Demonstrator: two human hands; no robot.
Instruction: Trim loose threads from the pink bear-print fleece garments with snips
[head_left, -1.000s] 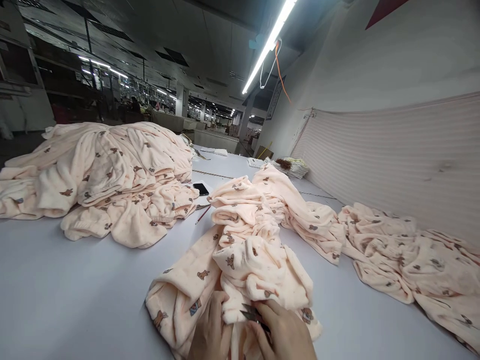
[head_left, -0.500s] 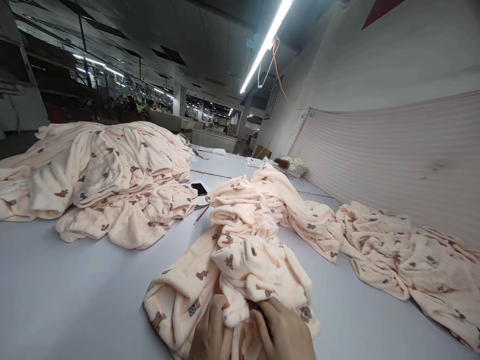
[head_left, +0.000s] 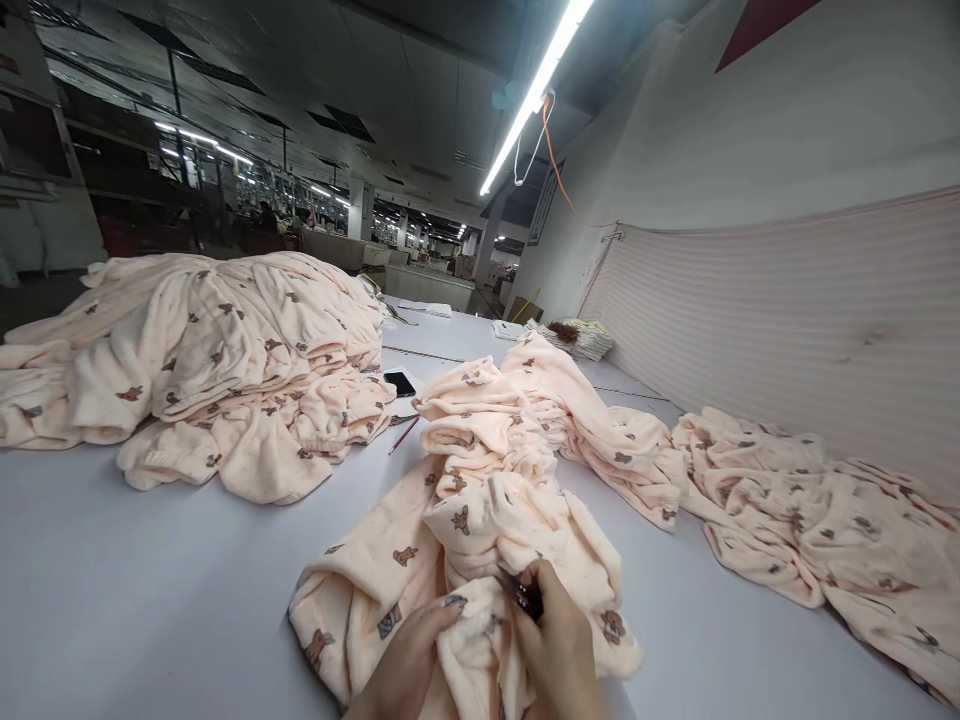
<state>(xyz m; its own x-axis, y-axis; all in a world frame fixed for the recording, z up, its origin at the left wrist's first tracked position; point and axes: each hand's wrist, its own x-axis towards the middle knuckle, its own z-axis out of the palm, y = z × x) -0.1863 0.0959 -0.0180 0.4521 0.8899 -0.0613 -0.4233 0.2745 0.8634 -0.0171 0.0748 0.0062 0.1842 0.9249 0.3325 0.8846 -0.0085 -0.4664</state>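
Observation:
A peach fleece garment printed with small bears lies bunched on the white table right in front of me. My left hand pinches a fold of it near the bottom edge of the view. My right hand is closed around a small dark metal tool, probably thread snips, whose tip touches the same fold. Both wrists run out of the picture at the bottom.
A big heap of the same garments lies at the left. Another spread pile lies at the right along a striped wall covering. A black phone and a red pencil lie between the piles. Stacked papers sit further back.
Both hands have lifted the fold slightly higher and gathered it tighter. The snips have moved up and show again at the fabric. The camera has tilted a little.

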